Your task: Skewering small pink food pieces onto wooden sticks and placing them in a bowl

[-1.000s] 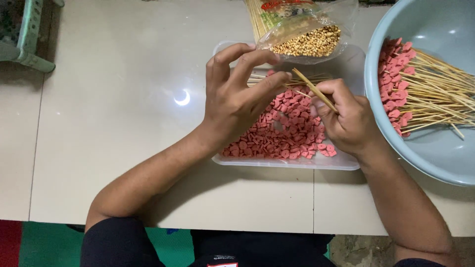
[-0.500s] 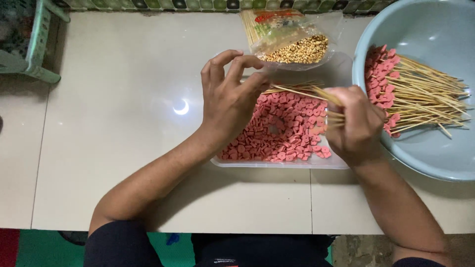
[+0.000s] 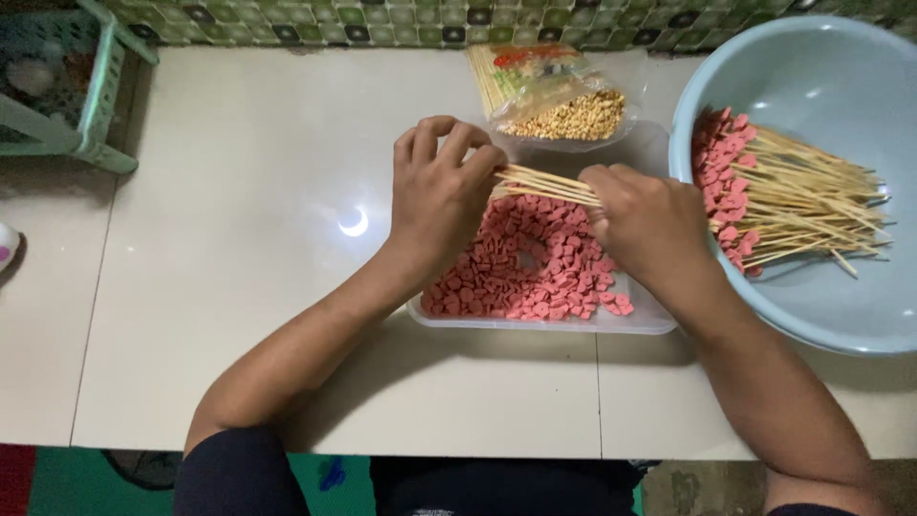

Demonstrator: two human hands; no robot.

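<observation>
Gripping a bundle of thin bamboo skewers [image 3: 549,184] between both fists, the left hand [image 3: 441,196] and right hand [image 3: 648,222] close around its ends just above the clear plastic tray of pink sausage slices [image 3: 535,268]. Judged step: readying skewers; threading next needs one skewer separated.

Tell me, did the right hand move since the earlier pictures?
Yes. The right hand moved toward the left hand, away from the blue basin, now gripping several skewers.
</observation>
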